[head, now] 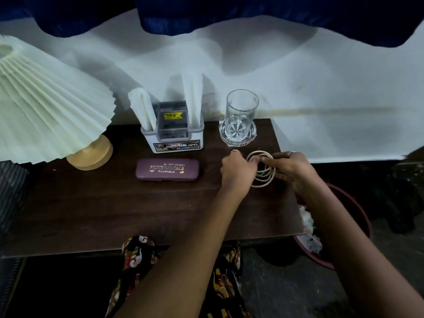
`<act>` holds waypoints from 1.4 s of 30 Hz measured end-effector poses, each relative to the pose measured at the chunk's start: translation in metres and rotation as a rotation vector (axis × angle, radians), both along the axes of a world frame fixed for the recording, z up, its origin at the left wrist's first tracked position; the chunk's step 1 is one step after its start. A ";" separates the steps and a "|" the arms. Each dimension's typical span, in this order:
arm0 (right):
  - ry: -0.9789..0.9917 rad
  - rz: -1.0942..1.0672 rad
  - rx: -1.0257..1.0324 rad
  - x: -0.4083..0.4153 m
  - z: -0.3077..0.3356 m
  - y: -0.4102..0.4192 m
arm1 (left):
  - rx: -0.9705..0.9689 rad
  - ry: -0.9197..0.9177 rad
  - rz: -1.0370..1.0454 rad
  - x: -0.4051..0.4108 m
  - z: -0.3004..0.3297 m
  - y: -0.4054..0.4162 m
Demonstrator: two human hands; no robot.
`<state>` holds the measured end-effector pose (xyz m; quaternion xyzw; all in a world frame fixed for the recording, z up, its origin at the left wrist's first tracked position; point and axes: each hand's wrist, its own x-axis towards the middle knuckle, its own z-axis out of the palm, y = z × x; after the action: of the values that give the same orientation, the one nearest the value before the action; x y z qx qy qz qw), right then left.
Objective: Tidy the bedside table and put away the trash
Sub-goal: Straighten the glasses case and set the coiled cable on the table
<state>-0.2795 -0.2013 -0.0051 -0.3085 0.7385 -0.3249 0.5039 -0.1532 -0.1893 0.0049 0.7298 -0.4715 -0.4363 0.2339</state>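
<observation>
Fingers of both hands, left hand (237, 171) and right hand (292, 168), pinch coiled cable (263, 171) near table (114, 203) right edge.

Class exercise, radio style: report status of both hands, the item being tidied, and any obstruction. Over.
Left hand and right hand both pinching the coiled white cable above the table. Glass close behind. Nothing in the way.
</observation>
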 end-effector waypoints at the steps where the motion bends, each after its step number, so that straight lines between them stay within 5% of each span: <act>1: 0.007 -0.003 -0.003 -0.001 -0.001 -0.001 | -0.012 -0.011 -0.008 -0.003 -0.001 -0.001; 19: -0.209 -0.008 -0.067 -0.010 -0.007 -0.004 | -0.173 -0.107 0.008 -0.015 -0.025 0.000; 35: -0.640 0.046 -0.053 -0.016 -0.010 0.003 | -0.134 0.215 0.072 0.008 -0.040 -0.008; 42: -0.579 0.086 -0.033 -0.012 -0.010 0.001 | -0.092 0.307 0.037 0.017 -0.040 -0.011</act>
<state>-0.2919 -0.2007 -0.0156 -0.2423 0.5448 -0.3898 0.7018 -0.1364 -0.1998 -0.0352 0.6514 -0.4363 -0.5164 0.3444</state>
